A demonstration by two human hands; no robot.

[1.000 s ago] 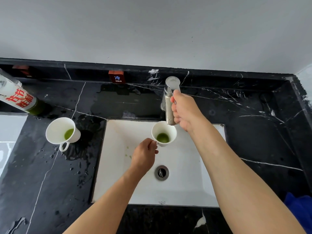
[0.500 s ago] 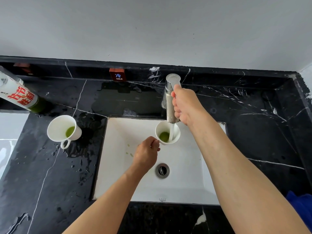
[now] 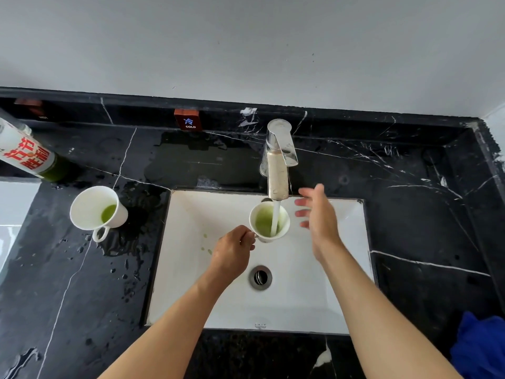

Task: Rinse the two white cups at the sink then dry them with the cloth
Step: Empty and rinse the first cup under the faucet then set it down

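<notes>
The right hand [image 3: 317,214] has come off the tap [image 3: 278,165] and now hangs just right of it with fingers spread, holding nothing, while water that was only starting to fall runs in a full stream. Near the frame's centre, the left hand [image 3: 232,253] pinches the handle of a white cup [image 3: 269,221] over the white sink [image 3: 191,283], directly under the stream; pale green liquid fills it. A second white cup [image 3: 94,209] with green dregs stands at centre left on the wet black marble counter [image 3: 423,214]. A blue cloth [image 3: 481,348] lies at the lower right corner. A labelled bottle [image 3: 27,154] lies upper left.
</notes>
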